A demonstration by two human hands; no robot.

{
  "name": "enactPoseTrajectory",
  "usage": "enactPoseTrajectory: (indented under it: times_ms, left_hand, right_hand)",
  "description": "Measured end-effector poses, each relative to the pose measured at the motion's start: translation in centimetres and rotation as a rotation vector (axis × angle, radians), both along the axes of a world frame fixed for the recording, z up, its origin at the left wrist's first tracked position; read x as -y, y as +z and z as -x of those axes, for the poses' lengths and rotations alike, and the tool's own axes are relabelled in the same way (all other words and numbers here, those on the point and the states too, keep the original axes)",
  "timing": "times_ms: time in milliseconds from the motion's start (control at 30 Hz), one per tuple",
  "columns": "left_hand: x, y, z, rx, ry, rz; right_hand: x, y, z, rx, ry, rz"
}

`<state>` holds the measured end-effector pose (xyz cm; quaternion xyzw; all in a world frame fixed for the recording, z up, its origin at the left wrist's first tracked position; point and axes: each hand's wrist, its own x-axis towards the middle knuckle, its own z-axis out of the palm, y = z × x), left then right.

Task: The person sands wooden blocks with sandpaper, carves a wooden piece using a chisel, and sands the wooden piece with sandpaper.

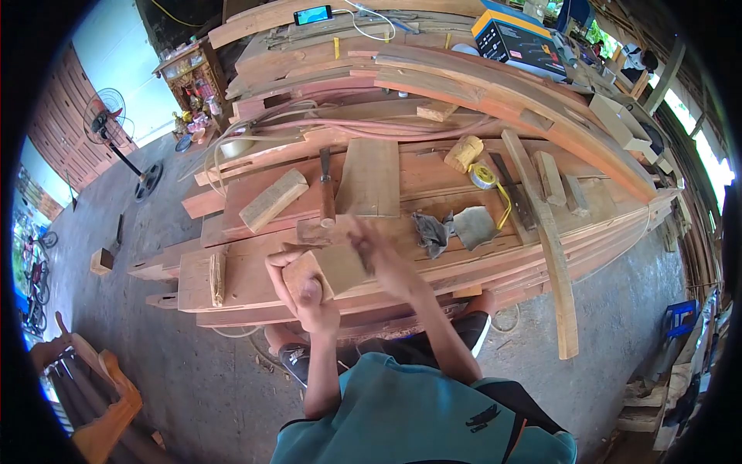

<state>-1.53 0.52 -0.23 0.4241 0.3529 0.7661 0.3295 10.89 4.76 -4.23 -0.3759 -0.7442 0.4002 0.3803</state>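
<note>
My left hand grips a short, pale wooden block from below, its thumb pressed on the near end face. The block is tilted above the stacked timber. My right hand is at the block's right end, smeared by motion; whether it holds anything is unclear. Just beyond the hands lie a wooden-handled chisel, a flat board and another wood block. To the right are crumpled grey sheets, like worn sandpaper, and a yellow tape measure.
Stacked beams form the work surface. A long batten juts over its front edge at right. A curved beam, phone and box are at the back. A fan stands at left.
</note>
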Motion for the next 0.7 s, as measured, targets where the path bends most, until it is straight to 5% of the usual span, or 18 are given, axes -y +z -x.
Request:
enactPoseTrajectory:
  times_ms: [133, 267, 333, 500, 600, 700]
  left_hand:
    - [0.4, 0.4, -1.7, -0.034, -0.026, -0.1]
    - [-0.3, -0.8, 0.0, 0.028, 0.042, -0.05]
    - [-0.1, -0.1, -0.5, -0.011, 0.016, -0.016]
    - [0.9, -0.8, -1.4, -0.129, -0.026, -0.055]
    - [0.2, -0.4, -1.4, 0.025, 0.015, -0.042]
    - [-0.2, -0.3, -1.6, 0.068, -0.022, -0.07]
  right_hand:
    - [3.8, 8.5, 1.0, -0.089, 0.055, -0.452]
    - [-1.5, -2.1, -0.6, -0.169, -0.064, 0.156]
    - [0.8, 0.7, 0.1, -0.275, 0.017, 0.284]
    - [2.4, 7.0, -0.2, -0.202, 0.088, -0.44]
    - [-1.3, -2.8, -1.1, -0.174, -0.003, 0.04]
    - [-0.4, -1.1, -0.3, -0.402, 0.004, 0.26]
